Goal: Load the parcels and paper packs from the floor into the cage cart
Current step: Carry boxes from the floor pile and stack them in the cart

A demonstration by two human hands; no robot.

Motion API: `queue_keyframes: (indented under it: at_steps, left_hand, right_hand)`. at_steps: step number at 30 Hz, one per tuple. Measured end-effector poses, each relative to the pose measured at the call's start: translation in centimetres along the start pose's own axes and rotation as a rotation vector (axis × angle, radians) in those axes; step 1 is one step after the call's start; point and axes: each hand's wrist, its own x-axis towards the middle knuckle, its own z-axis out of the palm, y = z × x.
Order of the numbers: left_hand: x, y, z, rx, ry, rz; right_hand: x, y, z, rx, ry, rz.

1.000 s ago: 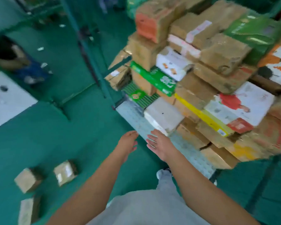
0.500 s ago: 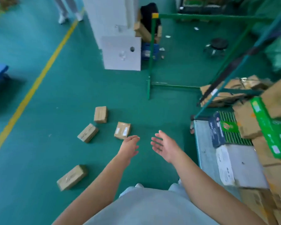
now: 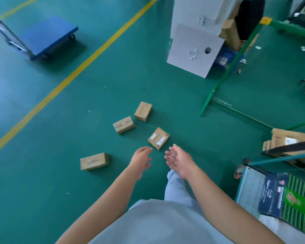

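Observation:
Several small brown cardboard parcels lie on the green floor ahead of me. The nearest parcel (image 3: 158, 138) carries white labels and sits just beyond my fingertips. Another parcel (image 3: 123, 124) lies to its left, one (image 3: 143, 111) farther back, and one (image 3: 94, 161) at the near left. My left hand (image 3: 141, 160) and my right hand (image 3: 179, 160) are stretched forward, both empty with relaxed fingers. The cage cart's floor (image 3: 250, 187) shows at the lower right, with a blue and green pack (image 3: 285, 198) lying on it.
A blue platform trolley (image 3: 46, 34) stands at the far left beyond a yellow floor line (image 3: 74, 71). A white pillar with a leaning white board (image 3: 194, 50) is ahead. Green frame bars (image 3: 225, 74) and flattened cardboard (image 3: 289, 140) are at the right.
My view swung left, away from the stacked cart and onto the floor. The parcels on the floor came closer. Both hands stayed empty and reach toward the labelled parcel.

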Motion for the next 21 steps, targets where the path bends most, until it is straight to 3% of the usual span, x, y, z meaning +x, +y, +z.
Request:
queue_keyframes:
  at_steps: [13, 21]
  left_hand:
    - [13.8, 10.9, 9.4, -0.001, 0.122, -0.174]
    - [25.8, 11.6, 12.6, -0.053, 0.125, -0.306]
  right_hand:
    - [16.3, -17.4, -2.1, -0.137, -0.021, 0.152]
    - [28.5, -21.3, -2.8, -0.493, 0.033, 0.227]
